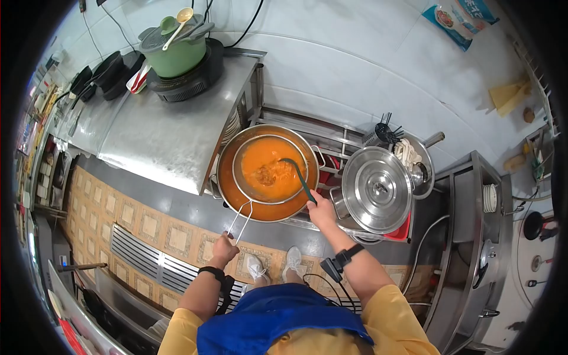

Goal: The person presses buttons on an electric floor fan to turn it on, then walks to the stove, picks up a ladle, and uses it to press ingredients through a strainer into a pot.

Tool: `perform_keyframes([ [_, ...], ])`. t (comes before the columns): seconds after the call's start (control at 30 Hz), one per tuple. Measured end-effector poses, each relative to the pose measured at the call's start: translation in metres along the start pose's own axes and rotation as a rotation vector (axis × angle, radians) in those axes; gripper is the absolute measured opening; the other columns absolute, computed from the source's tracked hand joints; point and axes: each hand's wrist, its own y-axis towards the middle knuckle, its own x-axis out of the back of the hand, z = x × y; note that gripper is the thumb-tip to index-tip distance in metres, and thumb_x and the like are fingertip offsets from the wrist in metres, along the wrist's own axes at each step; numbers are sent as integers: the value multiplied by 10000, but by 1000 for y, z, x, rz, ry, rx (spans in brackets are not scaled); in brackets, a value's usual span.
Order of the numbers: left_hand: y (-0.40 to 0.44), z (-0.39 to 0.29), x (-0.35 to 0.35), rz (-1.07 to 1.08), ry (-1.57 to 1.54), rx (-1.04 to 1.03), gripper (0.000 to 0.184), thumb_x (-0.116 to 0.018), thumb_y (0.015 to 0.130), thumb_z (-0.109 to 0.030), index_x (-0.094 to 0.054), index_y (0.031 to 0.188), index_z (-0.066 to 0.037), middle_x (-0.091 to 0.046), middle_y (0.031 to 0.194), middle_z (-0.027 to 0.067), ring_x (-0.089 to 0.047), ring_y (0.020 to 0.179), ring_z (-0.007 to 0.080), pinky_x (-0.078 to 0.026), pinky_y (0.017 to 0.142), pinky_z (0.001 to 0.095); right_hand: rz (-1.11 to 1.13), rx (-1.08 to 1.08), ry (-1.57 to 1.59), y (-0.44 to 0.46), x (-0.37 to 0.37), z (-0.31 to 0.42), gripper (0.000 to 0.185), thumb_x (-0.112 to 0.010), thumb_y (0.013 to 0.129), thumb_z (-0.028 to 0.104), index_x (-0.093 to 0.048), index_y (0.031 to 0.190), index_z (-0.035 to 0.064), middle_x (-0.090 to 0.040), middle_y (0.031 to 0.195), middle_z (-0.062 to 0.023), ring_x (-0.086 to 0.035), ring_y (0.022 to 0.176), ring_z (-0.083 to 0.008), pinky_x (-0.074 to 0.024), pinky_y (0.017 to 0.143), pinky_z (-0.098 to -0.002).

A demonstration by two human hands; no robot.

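My left hand (223,249) is closed round the wire handle of a round strainer (239,177), which sits inside the mouth of a large metal pot (226,188). Orange liquid (260,155) with some solid bits fills the strainer, and more orange liquid surrounds it in the pot. In my right hand (321,211) is the dark green handle of a ladle (303,178). Its head dips into the liquid at the strainer's right side and is partly hidden there.
A steel lid (377,190) lies right of the pot, beside a pan (425,171) with utensils. A steel counter (160,139) at the left bears a green pot (177,59) on a cooker. Metal shelving (467,236) stands at the right; a floor grate (139,251) lies below left.
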Motion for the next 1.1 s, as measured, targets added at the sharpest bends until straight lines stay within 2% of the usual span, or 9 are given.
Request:
perform_keyframes([
  [0.17,-1,-2,1,18,1,31,446,-706,560,-114,-515,960,-71,-620,879,196,-590,888,365,-467,786,413,-49,90,172,-23,17,-24,407,-553,817,264,-531,1221,216,-639,903,-147,-606,883,-313,-459,792,-405],
  [0.3,0,-4,2,25,0,50,437,-701,564,-118,-515,957,-78,-616,891,193,-584,907,361,-463,801,412,53,121,-12,-51,60,-11,419,-551,818,282,-515,1233,235,-640,894,-157,-605,850,-330,-465,774,-418],
  [0.4,6,4,-6,17,-4,44,433,-697,566,-122,-516,958,-85,-619,887,185,-589,898,354,-466,795,411,114,172,-263,-51,60,-9,445,-514,833,284,-455,1272,246,-642,827,-151,-614,788,-332,-468,726,-449],
  [0.53,10,12,-13,-21,-16,2,432,-693,553,-114,-507,940,-70,-612,759,184,-610,765,343,-482,703,399,111,169,-428,-31,43,9,455,-486,845,274,-416,1293,236,-642,812,-156,-616,775,-335,-469,704,-460],
  [0.6,9,12,-11,-20,-12,1,433,-691,553,-111,-506,942,-68,-610,748,179,-612,754,339,-483,695,400,56,157,-402,-14,28,11,451,-478,849,279,-418,1293,230,-641,812,-162,-615,776,-341,-472,708,-460],
  [0.7,4,-1,0,52,14,80,430,-678,577,-133,-522,976,-102,-628,880,178,-597,898,343,-473,780,405,-4,177,-350,5,19,20,449,-470,853,287,-417,1295,226,-642,817,-164,-617,785,-341,-475,715,-460],
  [0.83,4,-1,-2,59,-4,97,404,-657,593,-127,-524,973,-87,-625,883,188,-600,884,351,-475,774,415,-35,142,-286,26,14,49,457,-476,852,288,-412,1300,218,-644,836,-161,-617,807,-342,-473,729,-464],
  [1.0,3,-1,-1,62,16,46,375,-625,618,-107,-517,975,-67,-622,877,201,-603,879,357,-476,773,418,-78,16,-104,48,-14,79,442,-491,848,289,-451,1281,209,-626,972,-186,-594,925,-346,-464,793,-457],
  [1.1,8,10,-12,-10,-41,12,396,-657,546,-103,-522,916,-63,-607,775,187,-602,795,350,-477,708,421,-40,27,-45,52,-38,88,456,-502,841,289,-451,1288,212,-625,980,-185,-588,942,-345,-457,811,-454],
])
